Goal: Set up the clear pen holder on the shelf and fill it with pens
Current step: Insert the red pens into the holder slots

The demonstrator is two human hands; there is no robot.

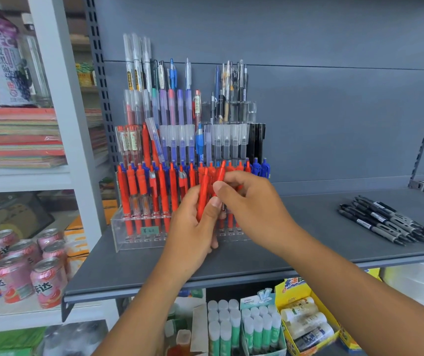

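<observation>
The clear pen holder (139, 233) stands on the grey shelf (295, 227) at about 10 o'clock from your hands, its tiers packed with upright pens — red pens (154, 194) along the front row, blue and clear-capped ones behind. Your left hand (192, 227) is clenched around a bundle of red pens (203, 194) just in front of the holder, while your right hand (252, 201) pinches one pen of that bundle between thumb and fingertips. At 3 o'clock, well apart, a loose pile of black pens (385, 219) lies flat on the shelf; soda cans (26, 268) sit at 8 o'clock on the neighbouring rack.
</observation>
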